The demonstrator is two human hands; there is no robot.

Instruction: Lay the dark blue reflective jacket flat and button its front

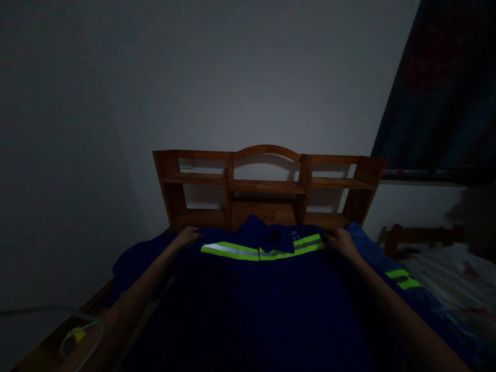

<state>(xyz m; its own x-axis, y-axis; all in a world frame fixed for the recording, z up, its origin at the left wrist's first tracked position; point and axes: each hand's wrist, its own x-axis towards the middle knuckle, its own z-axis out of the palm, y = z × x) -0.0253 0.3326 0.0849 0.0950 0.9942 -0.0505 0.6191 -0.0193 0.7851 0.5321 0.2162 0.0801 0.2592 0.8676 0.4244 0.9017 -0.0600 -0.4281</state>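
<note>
A dark blue work jacket [263, 289] with yellow-green reflective stripes [232, 251] lies spread flat on a wooden desk, collar toward the far side. My left hand [188, 236] rests on the jacket's left shoulder, fingers curled onto the cloth. My right hand [341, 242] presses on the right shoulder near the end of the chest stripe, fingers bent over the fabric. Both arms stretch forward over the garment. A sleeve with another stripe [403, 279] trails off to the right.
A wooden shelf unit [267, 186] stands at the desk's back against a white wall. A white cable with a yellow tag [77, 333] lies at the near left corner. A dark curtain [445, 88] hangs upper right; a bed with patterned bedding [453, 279] is at right.
</note>
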